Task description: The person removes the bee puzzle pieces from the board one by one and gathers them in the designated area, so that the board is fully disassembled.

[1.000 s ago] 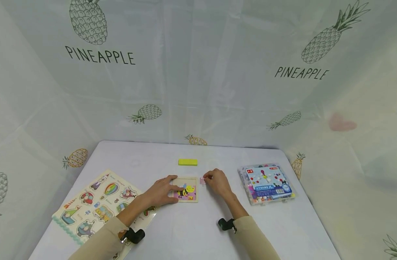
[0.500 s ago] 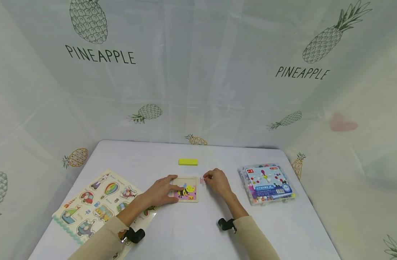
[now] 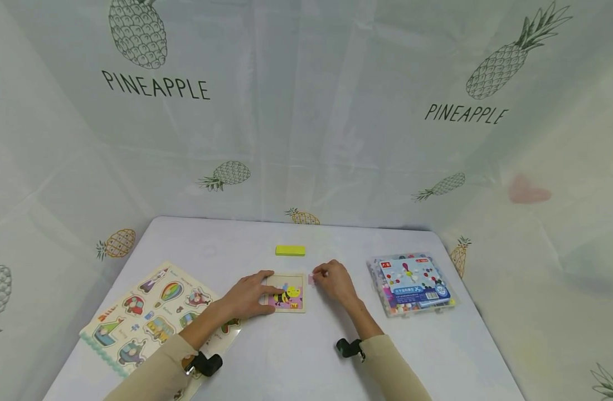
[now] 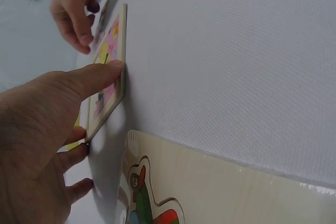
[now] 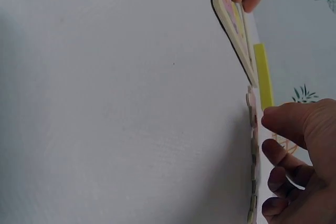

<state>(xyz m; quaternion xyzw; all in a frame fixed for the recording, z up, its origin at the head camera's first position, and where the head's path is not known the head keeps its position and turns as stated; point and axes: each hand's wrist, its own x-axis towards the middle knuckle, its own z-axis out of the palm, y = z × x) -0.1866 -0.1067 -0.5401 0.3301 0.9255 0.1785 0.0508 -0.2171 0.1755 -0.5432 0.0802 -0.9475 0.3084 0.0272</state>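
- Bee puzzle [image 3: 290,298], one, in a pale frame, lies flat on the desk [image 3: 296,356], under the fingertips of the left hand [image 3: 248,295].
- Left hand: fingers spread, touching the puzzle rather than clenched; the thumb rests on the frame's near edge.
- Right hand [image 3: 336,284]: fingers bent, thumb and forefinger at a pink piece [image 3: 310,280] by the fingertips. I cannot tell whether they pinch it or only hover.
- Handling, as I judge it: the puzzle looks like thin wood, so light, stiff, hardly fragile, perhaps apt to slide; best held by opposite frame edges. The piece seems light and rigid too; best lifted by its sides.
- Counted: two hands; one yellow block [image 3: 290,250], beyond and between them; one large picture board [image 3: 151,312], left of the left hand and partly below its forearm; one clear box [image 3: 413,284] of coloured parts, right of the right hand; two black cameras [image 3: 350,347], one per wrist.
- Loose pieces [image 5: 254,150], seen edge-on beside the right hand: several, too crowded to count.
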